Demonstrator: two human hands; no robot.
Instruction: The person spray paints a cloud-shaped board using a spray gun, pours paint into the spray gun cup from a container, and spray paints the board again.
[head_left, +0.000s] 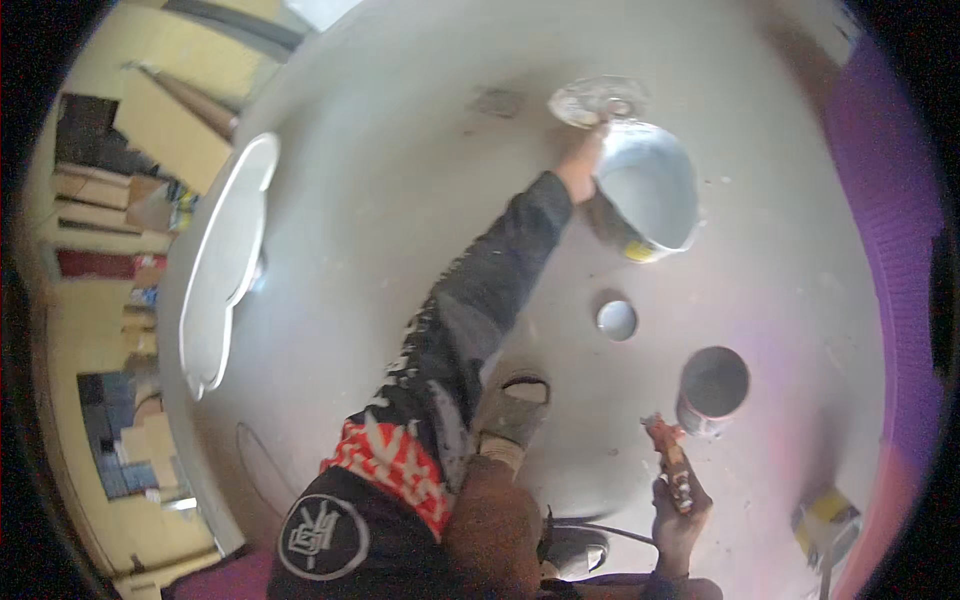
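My left hand (582,168) reaches forward and is closed at the far left rim of a large paint bucket (672,190). Pale paint coats the inside of the bucket. Just beyond my fingers is a round, paint-smeared lid (590,102); whether they touch it is unclear. Lower right, my right hand (682,515) is wrapped round a hand tool with a worn, reddish-brown, stained handle (672,462); its exact kind does not show. Its tip points toward an open grey can (716,385). Between bucket and can sits a small white-rimmed cup (617,320).
A white curved-edged panel (225,265) stands at the left. Purple material (880,200) lines the right side, near a yellow-and-grey container (828,525). My slippered foot (515,410) rests on the grey floor (400,180). Boards and boxes (110,200) stand along the far left wall.
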